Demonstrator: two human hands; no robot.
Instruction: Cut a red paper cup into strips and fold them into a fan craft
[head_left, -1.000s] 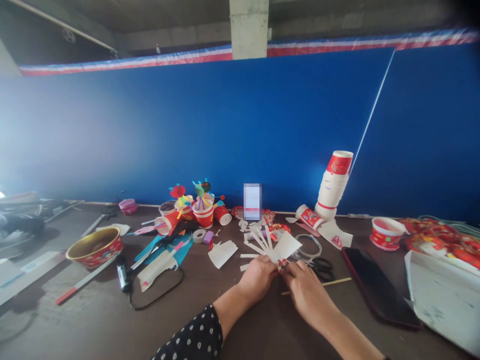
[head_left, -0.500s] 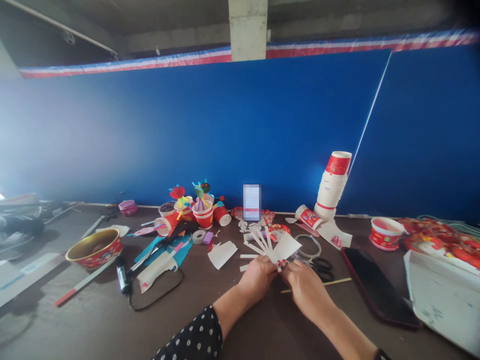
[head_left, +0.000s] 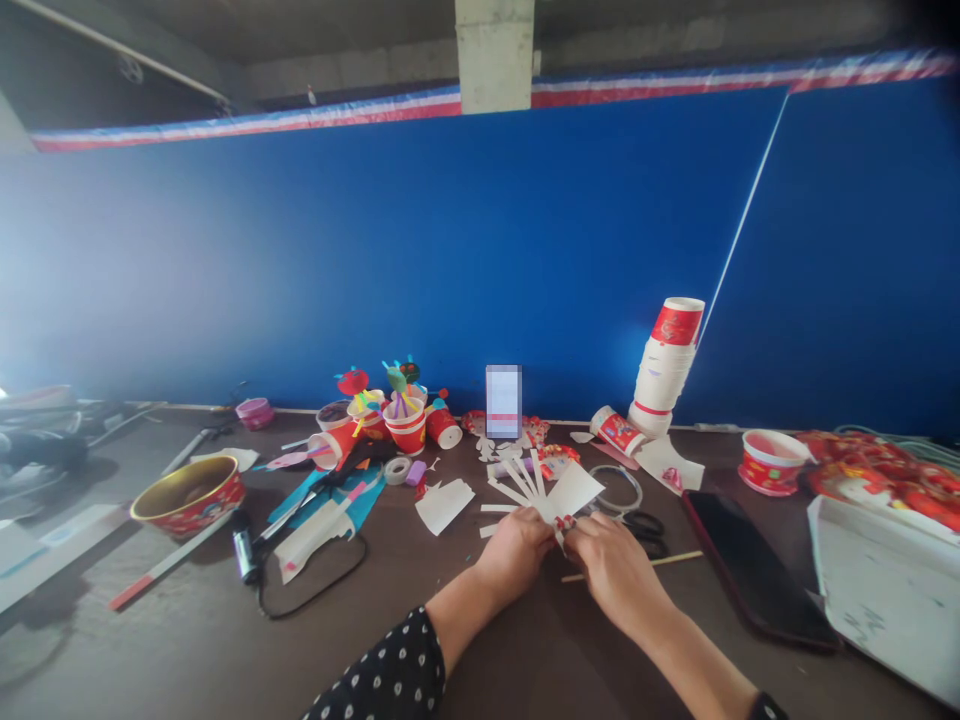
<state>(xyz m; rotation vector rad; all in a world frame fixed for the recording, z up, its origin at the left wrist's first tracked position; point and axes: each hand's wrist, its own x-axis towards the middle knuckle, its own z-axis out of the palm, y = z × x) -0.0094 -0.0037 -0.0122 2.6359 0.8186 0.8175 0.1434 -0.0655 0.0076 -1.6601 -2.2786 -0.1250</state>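
A white paper cup piece point(head_left: 574, 490), cut into strips that fan out to the left, lies between my two hands at the middle of the table. My left hand point(head_left: 519, 548) is closed on its near left side, where the strips come together. Close beside it, my right hand point(head_left: 606, 560) pinches the red-patterned near edge; its fingertips are partly hidden. Black-handled scissors point(head_left: 646, 534) lie just beyond my right hand. A thin wooden stick point(head_left: 675, 559) passes under that hand.
Decorated paper cups point(head_left: 406, 428) stand at the back, left of a propped phone point(head_left: 503, 402). A leaning cup stack point(head_left: 663, 375) rises at the back right. A dark phone point(head_left: 757, 570) and white tray point(head_left: 885, 590) lie right. A gold-lined bowl point(head_left: 191, 497) and glue gun point(head_left: 246, 548) sit left.
My hands stay at the paper cup piece, with only a slight shift of the right fingers. The whole view has moved a little; the other things lie as before.
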